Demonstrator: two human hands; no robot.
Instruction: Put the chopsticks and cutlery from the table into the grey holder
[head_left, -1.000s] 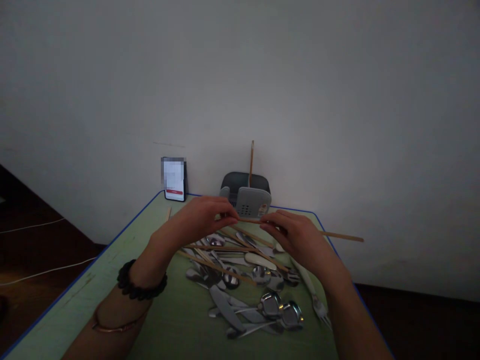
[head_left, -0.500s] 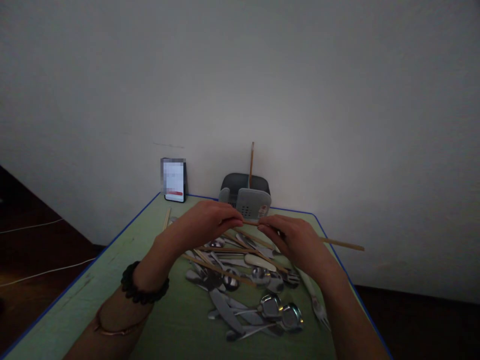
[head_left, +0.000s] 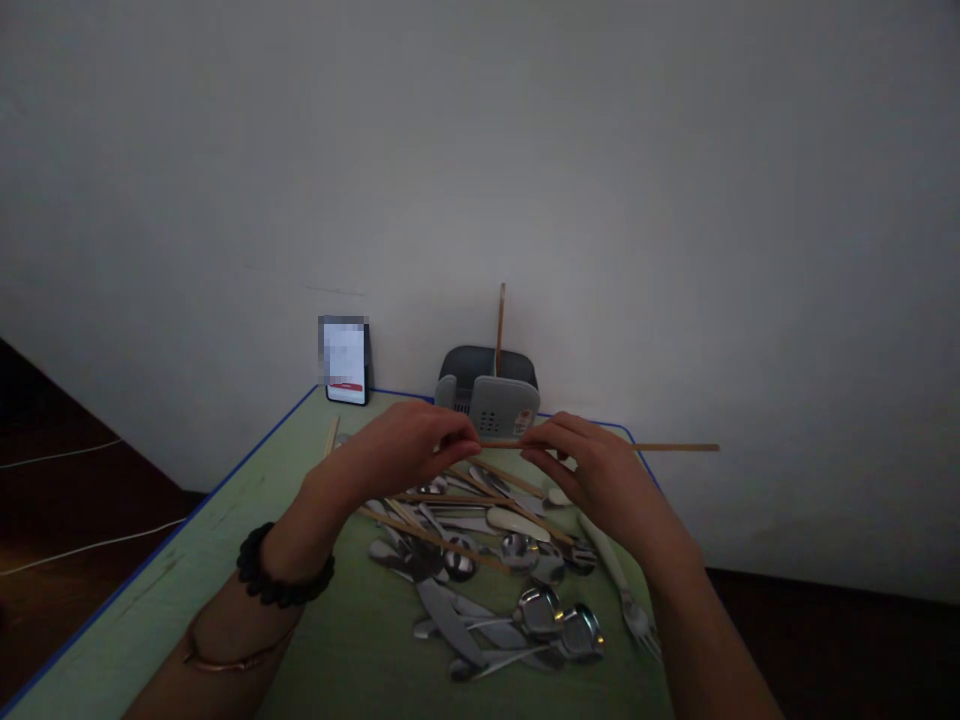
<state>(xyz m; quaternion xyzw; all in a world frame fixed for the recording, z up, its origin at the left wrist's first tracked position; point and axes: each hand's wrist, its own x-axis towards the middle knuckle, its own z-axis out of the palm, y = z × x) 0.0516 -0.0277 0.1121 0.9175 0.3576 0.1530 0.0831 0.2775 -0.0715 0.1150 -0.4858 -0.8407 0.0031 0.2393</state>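
A brown chopstick (head_left: 679,447) lies level across both hands above the table. My left hand (head_left: 420,440) pinches its left end, and my right hand (head_left: 589,465) grips it further along, with a long stretch sticking out to the right. Below spreads a pile of chopsticks, knives, forks and spoons; two shiny spoons (head_left: 561,620) lie at its front. A fork (head_left: 634,610) rests close to my right forearm. Behind the hands stands a grey utensil holder (head_left: 504,405) with one upright chopstick (head_left: 501,325) in it.
A phone (head_left: 346,362) with a lit screen leans on the wall at the back left of the green table (head_left: 330,650). The table has a blue edge and meets the wall behind. White cables (head_left: 90,545) run along the dark floor at left.
My right hand has lifted the chopstick's right end slightly, so it now lies level rather than sloping down. My left hand has barely moved and still pinches the other end.
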